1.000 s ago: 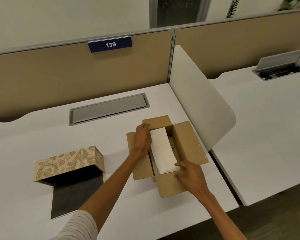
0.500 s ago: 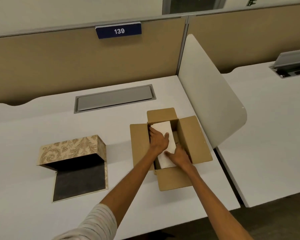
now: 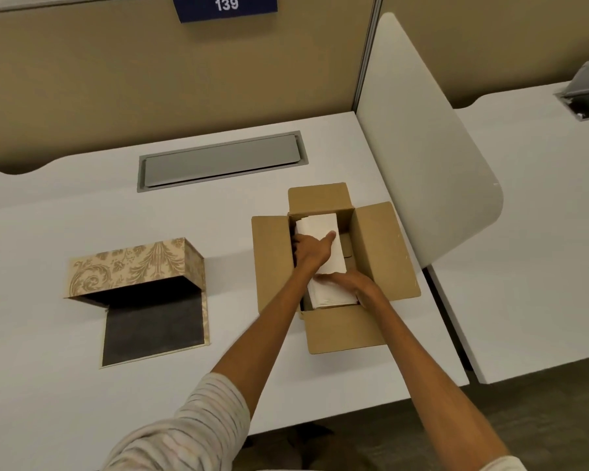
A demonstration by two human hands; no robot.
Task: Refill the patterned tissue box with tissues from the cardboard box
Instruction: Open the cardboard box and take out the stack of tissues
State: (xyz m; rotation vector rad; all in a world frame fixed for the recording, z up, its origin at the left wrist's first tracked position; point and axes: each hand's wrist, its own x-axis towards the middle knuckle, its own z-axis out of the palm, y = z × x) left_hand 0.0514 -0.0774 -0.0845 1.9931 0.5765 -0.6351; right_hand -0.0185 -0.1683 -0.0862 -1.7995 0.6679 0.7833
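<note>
Tissues [image 3: 323, 260] lie in the cardboard box [image 3: 374, 249], right of the patterned tissue box [image 3: 133, 266].

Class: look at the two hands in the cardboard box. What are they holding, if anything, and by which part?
Both grip the white tissue stack: the left hand over its left edge and top, the right hand at its near end.

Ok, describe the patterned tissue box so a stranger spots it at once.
Start at the white desk under the blue "139" sign. The patterned tissue box sits left of the open cardboard box. Only it has beige scrollwork, with a dark flap lying open in front.
</note>
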